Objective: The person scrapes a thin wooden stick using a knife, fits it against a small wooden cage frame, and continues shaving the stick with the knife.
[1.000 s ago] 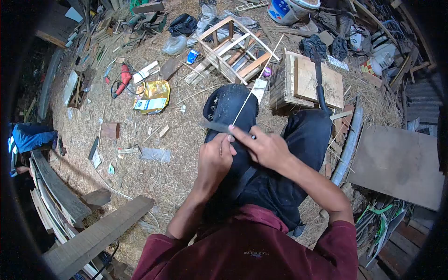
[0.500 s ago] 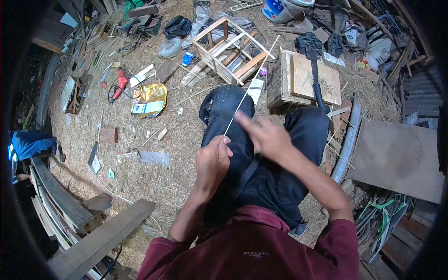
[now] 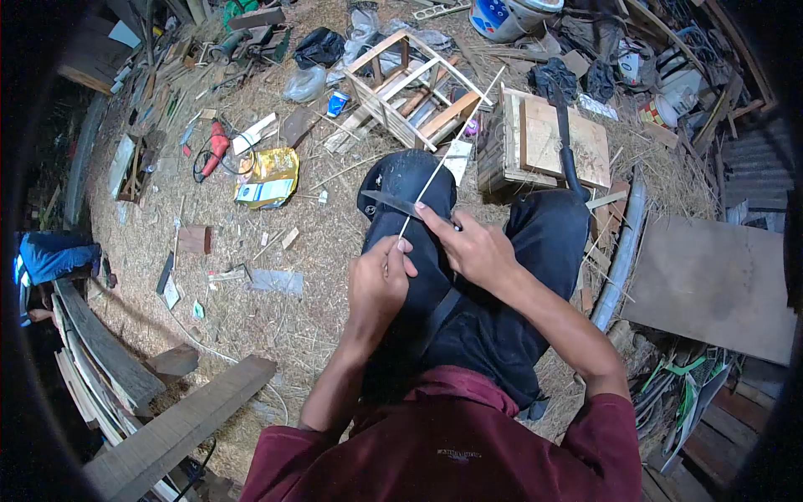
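Observation:
My left hand is closed round the lower end of a thin pale bamboo or wood strip. The strip slants up and to the right, over my knee, with its far tip near the wooden frame. A knife is gripped in my right hand, its handle mostly hidden by the fingers. Its blade points left and lies across the strip, just above my left hand. The right index finger is stretched along the blade by the strip.
Ahead stands a small wooden frame. Right of it, a wooden block bears a long dark-handled tool. A red power tool and a gold packet lie left on the shavings. A beam juts in at lower left.
My right hand has come slightly down and turned; the knife blade, blurred out before, now shows across the strip. My left hand and the strip have hardly moved.

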`<action>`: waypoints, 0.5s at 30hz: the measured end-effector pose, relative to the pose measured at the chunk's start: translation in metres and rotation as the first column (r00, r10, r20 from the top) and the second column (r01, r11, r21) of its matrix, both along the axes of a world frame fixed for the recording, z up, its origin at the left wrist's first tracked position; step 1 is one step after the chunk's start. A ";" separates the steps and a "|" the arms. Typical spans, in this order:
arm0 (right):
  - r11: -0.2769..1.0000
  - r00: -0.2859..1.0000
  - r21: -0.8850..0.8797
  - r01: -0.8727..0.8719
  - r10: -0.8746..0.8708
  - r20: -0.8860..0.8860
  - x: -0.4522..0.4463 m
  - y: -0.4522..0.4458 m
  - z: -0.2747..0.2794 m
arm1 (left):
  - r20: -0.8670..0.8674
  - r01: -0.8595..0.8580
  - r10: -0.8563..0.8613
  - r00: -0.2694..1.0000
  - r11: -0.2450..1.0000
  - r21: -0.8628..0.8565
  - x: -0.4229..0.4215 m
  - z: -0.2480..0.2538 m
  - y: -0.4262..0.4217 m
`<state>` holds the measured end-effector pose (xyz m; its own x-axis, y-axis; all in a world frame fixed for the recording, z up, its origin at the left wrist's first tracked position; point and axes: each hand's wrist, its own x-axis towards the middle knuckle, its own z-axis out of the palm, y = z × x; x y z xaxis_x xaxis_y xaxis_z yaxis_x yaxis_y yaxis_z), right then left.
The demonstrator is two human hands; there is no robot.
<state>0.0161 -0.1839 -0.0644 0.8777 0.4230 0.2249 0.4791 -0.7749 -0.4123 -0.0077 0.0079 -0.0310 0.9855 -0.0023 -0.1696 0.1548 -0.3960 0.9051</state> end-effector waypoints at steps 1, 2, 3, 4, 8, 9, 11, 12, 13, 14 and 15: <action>1.000 1.000 0.006 0.012 -0.012 0.013 -0.003 0.002 -0.001 | -0.007 -0.011 0.011 1.000 0.999 -0.033 0.000 0.001 -0.001; 0.999 0.998 -0.001 -0.038 0.038 0.047 -0.003 0.001 -0.001 | -0.018 -0.007 0.007 1.000 1.000 -0.014 0.001 0.003 -0.001; 1.000 1.000 -0.020 0.016 -0.016 0.011 -0.001 -0.002 0.000 | -0.034 -0.002 0.002 0.999 1.000 0.008 -0.001 0.004 -0.001; 0.997 0.997 -0.040 0.070 -0.071 -0.029 0.002 -0.009 -0.001 | -0.053 0.005 -0.003 0.999 0.999 0.033 -0.004 0.004 0.001; 0.994 1.000 -0.104 0.014 -0.015 -0.006 0.001 -0.003 0.008 | -0.020 -0.012 0.012 1.000 1.000 0.004 -0.006 0.001 0.004; 0.990 0.997 -0.119 -0.077 0.077 -0.007 -0.007 0.002 0.008 | -0.021 -0.018 0.018 1.000 1.000 -0.006 -0.007 -0.003 0.003; 1.000 0.998 -0.007 0.027 -0.027 -0.055 -0.004 -0.003 -0.004 | -0.021 -0.007 0.007 1.000 1.000 -0.019 -0.007 -0.003 0.006; 0.988 0.988 0.017 0.153 -0.152 -0.039 0.012 -0.013 -0.005 | -0.020 0.000 0.000 1.000 1.000 -0.025 -0.008 -0.001 0.007; 0.961 0.962 0.043 0.272 -0.271 -0.032 0.027 -0.022 -0.007 | -0.023 0.002 -0.003 1.000 1.000 -0.030 -0.010 -0.001 0.009; 0.943 0.960 0.181 0.278 -0.269 -0.073 0.036 -0.030 -0.008 | -0.045 0.000 -0.002 0.999 0.999 -0.051 -0.015 -0.002 0.011; 0.905 0.959 0.315 0.285 -0.266 -0.103 0.043 -0.034 -0.006 | -0.057 0.000 -0.005 0.998 0.997 -0.075 -0.016 -0.005 0.013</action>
